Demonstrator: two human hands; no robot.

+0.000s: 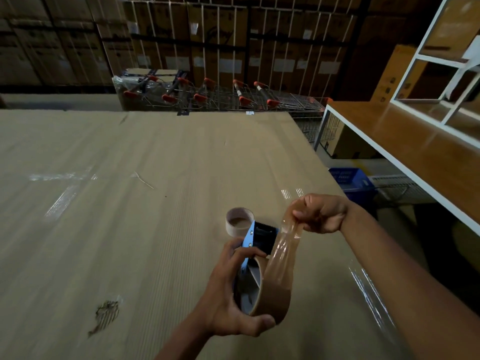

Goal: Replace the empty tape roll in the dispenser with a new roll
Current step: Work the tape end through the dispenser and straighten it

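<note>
My left hand (228, 297) grips the blue and black tape dispenser (261, 236) with a brown tape roll (272, 300) seated on its hub. The dispenser's toothed blade points away from me. My right hand (320, 214) pinches the free end of the tape strip (284, 252), which is stretched up from the roll, crumpled and narrowed. The empty cardboard core (239, 221) stands on the cardboard surface (130, 203) just beyond the dispenser, apart from both hands.
A wooden-topped table with a white frame (415, 152) and a white shelf unit (446, 74) stands to the right. A blue crate (350, 179) sits below it. Shopping trolleys (220, 97) and stacked cartons fill the back. A torn patch (106, 315) marks the cardboard at lower left.
</note>
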